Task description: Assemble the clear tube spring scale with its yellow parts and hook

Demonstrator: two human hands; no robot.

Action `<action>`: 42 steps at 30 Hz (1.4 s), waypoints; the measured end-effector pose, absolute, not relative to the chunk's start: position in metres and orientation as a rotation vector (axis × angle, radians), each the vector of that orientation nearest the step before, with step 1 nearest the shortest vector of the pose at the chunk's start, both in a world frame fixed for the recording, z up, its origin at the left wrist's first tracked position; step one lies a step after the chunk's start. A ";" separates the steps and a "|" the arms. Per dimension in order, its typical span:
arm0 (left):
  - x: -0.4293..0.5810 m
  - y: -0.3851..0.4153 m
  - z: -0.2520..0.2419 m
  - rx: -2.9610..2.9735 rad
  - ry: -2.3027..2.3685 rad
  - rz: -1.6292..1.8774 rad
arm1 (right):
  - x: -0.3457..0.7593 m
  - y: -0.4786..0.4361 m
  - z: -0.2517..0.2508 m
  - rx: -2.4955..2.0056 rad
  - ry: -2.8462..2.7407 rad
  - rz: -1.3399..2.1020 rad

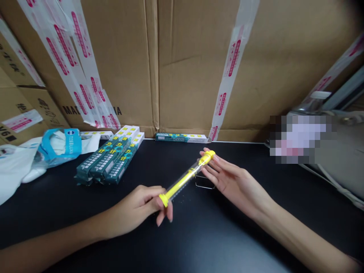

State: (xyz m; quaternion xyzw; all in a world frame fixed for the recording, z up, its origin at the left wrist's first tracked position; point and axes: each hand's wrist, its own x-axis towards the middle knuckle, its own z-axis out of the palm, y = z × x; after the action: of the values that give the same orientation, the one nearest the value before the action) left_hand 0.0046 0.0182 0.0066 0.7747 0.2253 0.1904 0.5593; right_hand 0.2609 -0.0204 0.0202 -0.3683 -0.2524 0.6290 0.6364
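A clear tube with yellow ends and a yellow inner rod is held aslant above the black table, its right end higher in the picture. My left hand grips the lower yellow end between thumb and fingers. At the upper yellow end, my right hand holds it with thumb and fingertips, palm turned partly up. A thin metal wire frame shows just beside my right fingers; whether it touches the tube is unclear.
Several green-and-white narrow boxes lie at the left back, another box against the cardboard wall. A blue-and-white plastic packet is at far left. Toward the right are a clear bottle, a grey bundle and white cords.
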 end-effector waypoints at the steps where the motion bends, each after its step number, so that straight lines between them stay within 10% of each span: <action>1: 0.005 0.017 0.008 1.876 0.541 0.420 | 0.260 -0.021 0.021 -0.844 -0.579 1.440; 42: 0.006 0.007 0.015 1.934 0.653 0.301 | 0.263 -0.022 0.019 -0.803 -0.730 1.387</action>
State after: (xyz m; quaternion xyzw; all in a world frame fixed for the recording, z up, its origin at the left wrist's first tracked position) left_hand 0.0059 0.0067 0.0151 0.8044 0.2716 0.1250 0.5134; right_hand 0.2633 -0.0222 0.0193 -0.3516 -0.3198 0.6073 0.6367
